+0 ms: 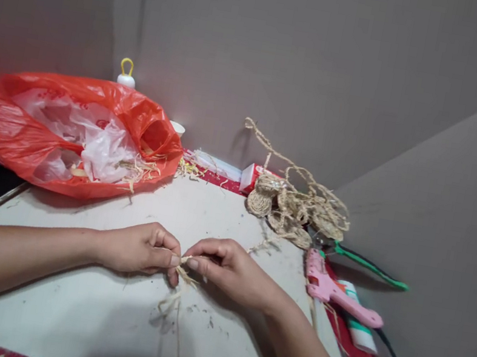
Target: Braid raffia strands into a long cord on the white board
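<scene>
Pale straw strands (185, 276) are pinched between my two hands above the white board (101, 327). My left hand (145, 250) is closed on them, thumb against the fingers. Close beside it on the right, my right hand (227, 267) also pinches the strands with thumb and fingertips. Loose ends hang below the fingertips, one long thin strand reaching toward the front edge. A thin braided length (261, 245) shows on the board behind my right hand and runs toward the coiled braid (293, 206).
An open red plastic bag (53, 183) with white plastic and straw scraps stands at back left. A pink glue gun (323, 286) and a white-green tube (361, 332) lie at right. Behind are a red-white box (248, 177), a white cup (178, 128) and grey walls.
</scene>
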Action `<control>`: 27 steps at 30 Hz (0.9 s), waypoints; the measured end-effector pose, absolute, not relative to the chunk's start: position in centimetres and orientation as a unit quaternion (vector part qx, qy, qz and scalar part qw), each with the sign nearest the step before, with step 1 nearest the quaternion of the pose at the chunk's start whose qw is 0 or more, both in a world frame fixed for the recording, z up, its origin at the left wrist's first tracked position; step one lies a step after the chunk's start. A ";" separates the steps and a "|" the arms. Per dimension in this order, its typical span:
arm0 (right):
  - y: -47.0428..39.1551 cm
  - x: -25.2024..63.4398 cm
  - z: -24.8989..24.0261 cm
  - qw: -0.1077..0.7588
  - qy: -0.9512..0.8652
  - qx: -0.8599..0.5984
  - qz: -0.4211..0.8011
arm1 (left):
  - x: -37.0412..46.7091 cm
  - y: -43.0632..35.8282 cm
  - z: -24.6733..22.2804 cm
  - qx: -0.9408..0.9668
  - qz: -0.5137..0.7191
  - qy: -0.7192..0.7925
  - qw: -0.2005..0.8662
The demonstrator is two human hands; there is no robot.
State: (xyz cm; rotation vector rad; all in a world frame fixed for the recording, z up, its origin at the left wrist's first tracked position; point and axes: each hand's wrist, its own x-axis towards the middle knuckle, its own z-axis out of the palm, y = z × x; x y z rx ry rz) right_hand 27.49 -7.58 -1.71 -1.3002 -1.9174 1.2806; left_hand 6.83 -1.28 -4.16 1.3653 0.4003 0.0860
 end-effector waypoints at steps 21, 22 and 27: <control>-6.4 28.7 -3.2 0.386 -0.761 -0.512 0.096 | 7.0 -2.2 -4.3 0.672 0.059 0.254 0.693; -6.6 28.5 -3.0 0.394 -0.756 -0.513 0.094 | 7.0 -2.2 -4.3 0.670 0.072 0.257 0.692; -7.4 27.9 -2.7 0.304 -0.783 -0.516 0.167 | 7.0 -2.1 -4.4 0.657 0.122 0.256 0.699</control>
